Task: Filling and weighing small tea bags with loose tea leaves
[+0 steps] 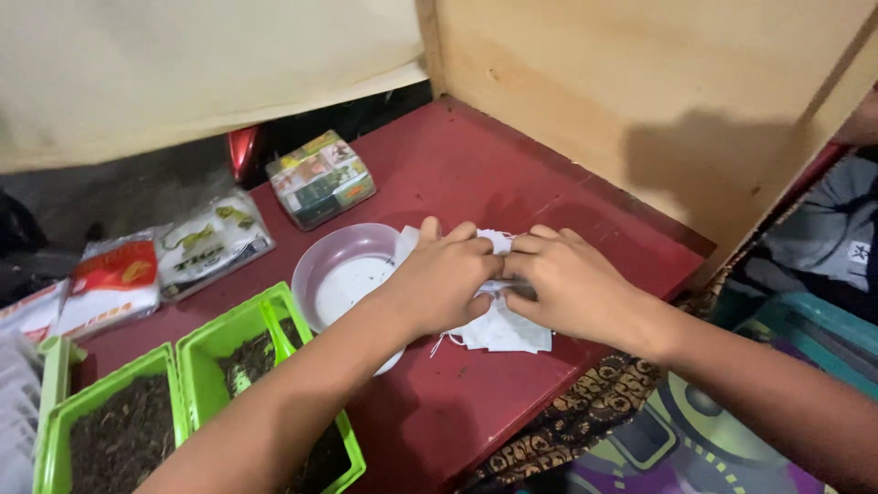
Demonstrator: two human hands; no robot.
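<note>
Small white paper filter bags (505, 331) lie stacked mid-table on the red wooden table (439, 165), near its front edge. Left hand (442, 279) and right hand (567, 282) meet, pinching one bag, beside a translucent pink plastic bowl (340, 265).

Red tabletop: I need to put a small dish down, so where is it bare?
Bare: the red tabletop between the wrapped box and the wooden panel; also the near edge below the white sachets. Crowded: left, around the bowl, green trays and packets.
</note>
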